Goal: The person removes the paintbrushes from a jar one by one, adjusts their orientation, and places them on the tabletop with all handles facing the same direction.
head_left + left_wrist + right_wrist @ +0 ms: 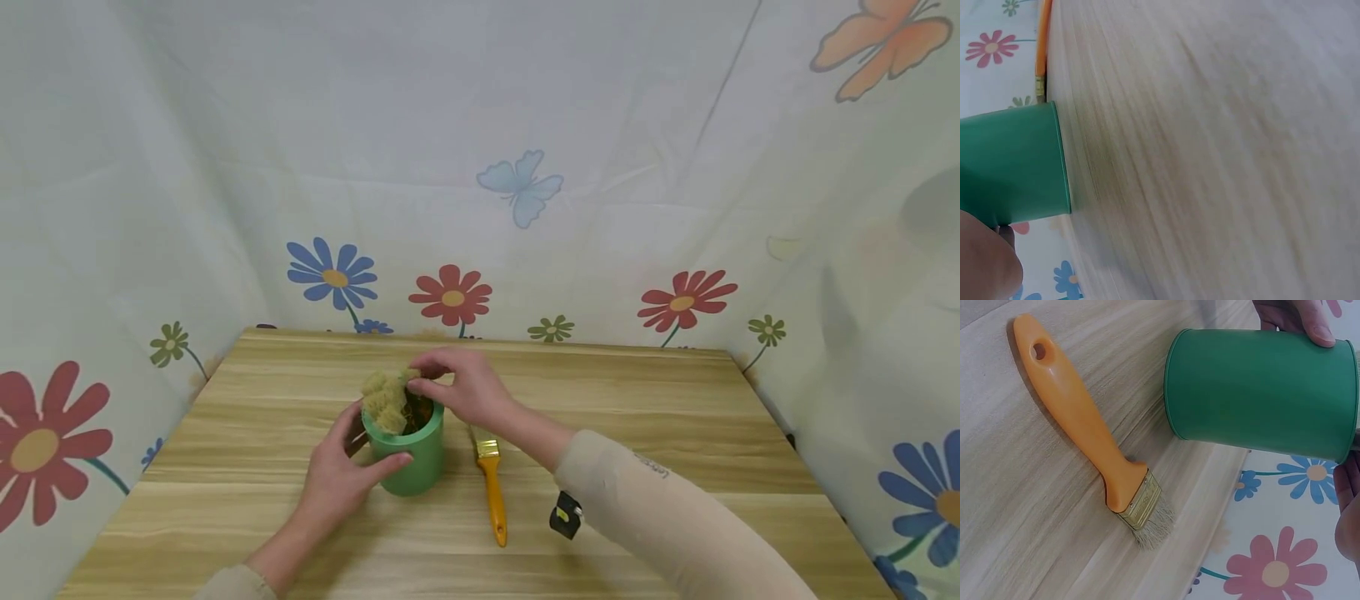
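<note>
A green cylindrical pot (pixel 417 468) stands upright on the table, also filling the left edge of the left wrist view. Out of its mouth rises a lumpy, fuzzy, pale yellow cactus-like plant (pixel 384 402), beside dark brown material inside. My left hand (pixel 339 468) grips the pot from the left, thumb across its near side and fingers behind. Over the far rim, my right hand (pixel 467 387) pinches the plant's right edge between thumb and fingers; the exact contact is partly hidden. Right of the pot lies a paintbrush (pixel 1075 415) with an orange handle, gold ferrule and pale bristles.
A wood-grain table (pixel 645 400) bears everything. Behind and beside it hangs a white cloth (pixel 600 108) printed with flowers and butterflies. A small black device (pixel 566 515) is next to the right sleeve, above the table.
</note>
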The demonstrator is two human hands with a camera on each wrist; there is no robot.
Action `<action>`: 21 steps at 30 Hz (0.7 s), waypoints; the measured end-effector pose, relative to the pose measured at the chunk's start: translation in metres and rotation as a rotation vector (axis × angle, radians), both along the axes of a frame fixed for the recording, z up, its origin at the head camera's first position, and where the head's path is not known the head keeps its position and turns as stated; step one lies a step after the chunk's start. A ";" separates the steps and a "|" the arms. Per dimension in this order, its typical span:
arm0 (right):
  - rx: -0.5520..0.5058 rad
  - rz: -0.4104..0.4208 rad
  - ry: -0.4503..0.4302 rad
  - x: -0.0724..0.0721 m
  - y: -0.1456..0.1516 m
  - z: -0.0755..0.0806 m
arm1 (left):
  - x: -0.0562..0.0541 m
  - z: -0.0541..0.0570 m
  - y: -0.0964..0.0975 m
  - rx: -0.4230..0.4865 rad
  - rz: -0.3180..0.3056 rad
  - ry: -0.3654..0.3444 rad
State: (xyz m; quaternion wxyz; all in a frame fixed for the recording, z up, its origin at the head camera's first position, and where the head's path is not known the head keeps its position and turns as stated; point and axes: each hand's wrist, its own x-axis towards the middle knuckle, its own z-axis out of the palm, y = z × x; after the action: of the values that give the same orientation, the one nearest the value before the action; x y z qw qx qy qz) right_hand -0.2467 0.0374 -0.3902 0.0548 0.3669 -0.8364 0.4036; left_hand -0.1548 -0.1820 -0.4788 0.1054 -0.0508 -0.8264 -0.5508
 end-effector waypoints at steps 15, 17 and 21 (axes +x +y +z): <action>-0.085 0.030 0.008 0.007 0.005 0.022 | 0.003 0.003 0.001 0.002 0.005 -0.015; -0.118 0.036 0.018 0.008 0.006 0.028 | 0.003 0.003 0.001 0.002 0.008 -0.017; -0.191 0.043 0.065 0.009 0.009 0.041 | 0.003 0.003 0.002 0.002 0.011 -0.021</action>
State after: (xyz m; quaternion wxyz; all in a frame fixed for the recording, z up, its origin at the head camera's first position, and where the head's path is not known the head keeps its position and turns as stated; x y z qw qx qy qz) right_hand -0.2375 0.0468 -0.3490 0.1080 0.3908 -0.7839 0.4703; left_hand -0.1521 -0.1802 -0.4758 0.0997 -0.0403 -0.8271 -0.5516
